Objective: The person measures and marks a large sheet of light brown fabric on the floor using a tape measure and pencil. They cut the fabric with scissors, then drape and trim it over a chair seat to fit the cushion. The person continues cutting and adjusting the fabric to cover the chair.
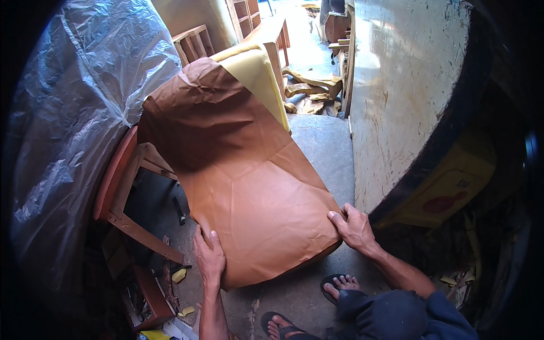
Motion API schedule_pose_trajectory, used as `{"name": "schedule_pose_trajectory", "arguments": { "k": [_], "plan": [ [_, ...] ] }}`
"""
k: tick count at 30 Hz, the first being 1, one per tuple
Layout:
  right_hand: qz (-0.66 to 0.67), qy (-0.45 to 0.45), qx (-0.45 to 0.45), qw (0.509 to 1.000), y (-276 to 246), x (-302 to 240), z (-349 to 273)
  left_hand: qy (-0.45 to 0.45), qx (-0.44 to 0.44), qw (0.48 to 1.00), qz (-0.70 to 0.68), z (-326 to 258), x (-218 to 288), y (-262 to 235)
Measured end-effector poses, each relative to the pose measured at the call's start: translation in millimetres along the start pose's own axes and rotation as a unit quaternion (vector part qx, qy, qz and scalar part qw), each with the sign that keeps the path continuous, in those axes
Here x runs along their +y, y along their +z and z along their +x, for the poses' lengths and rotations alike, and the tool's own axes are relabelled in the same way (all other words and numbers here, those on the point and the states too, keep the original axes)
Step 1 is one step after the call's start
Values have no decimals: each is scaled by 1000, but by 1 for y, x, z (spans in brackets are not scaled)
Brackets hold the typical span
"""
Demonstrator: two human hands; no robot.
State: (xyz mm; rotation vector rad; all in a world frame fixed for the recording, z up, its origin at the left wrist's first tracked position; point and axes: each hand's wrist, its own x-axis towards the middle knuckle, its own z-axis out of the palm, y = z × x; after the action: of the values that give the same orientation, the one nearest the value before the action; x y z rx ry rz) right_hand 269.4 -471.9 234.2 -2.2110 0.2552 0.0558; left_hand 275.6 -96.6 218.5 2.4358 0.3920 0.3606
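A large sheet of brown upholstery leather (266,198) lies draped over a chair-shaped piece, running from its back down across the seat. Yellow foam padding (255,68) shows at the upper right of the back, where the sheet does not reach. My left hand (209,252) grips the near left edge of the leather, thumb on top and fingers mostly hidden at its side. At the right edge, my right hand (354,229) pinches the leather near the front corner, its fingers curled under. Creases run across the sheet, deepest on the back part.
Clear plastic sheeting (90,107) hangs on the left beside a wooden chair frame (130,192). A worn pale panel (402,96) stands on the right. Wood scraps (314,93) lie in the doorway, and a wooden box (153,294) with foam bits is near my left arm.
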Motion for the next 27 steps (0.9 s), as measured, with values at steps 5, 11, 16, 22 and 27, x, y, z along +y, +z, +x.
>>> {"name": "schedule_pose_trajectory", "arguments": {
  "k": [5, 11, 16, 22, 27],
  "plan": [
    [-16, 57, -102, 993, -23, 21, -50, 22, -7, 1000, -11, -40, 1, -6],
    [-108, -49, -89, 989, -40, 9, -57, 22, 47, 997, 60, -70, 8, -24],
    [-68, -376, 41, 923, -10, -66, -7, 155, 46, 984, 74, 3, 28, -19],
    [-247, -492, -54, 833, 48, -89, 24, -37, 28, 999, -13, 91, -6, 4],
    [-114, -477, -47, 870, 54, -81, 48, -283, 49, 904, -317, 116, -68, 1]
  ]
}}
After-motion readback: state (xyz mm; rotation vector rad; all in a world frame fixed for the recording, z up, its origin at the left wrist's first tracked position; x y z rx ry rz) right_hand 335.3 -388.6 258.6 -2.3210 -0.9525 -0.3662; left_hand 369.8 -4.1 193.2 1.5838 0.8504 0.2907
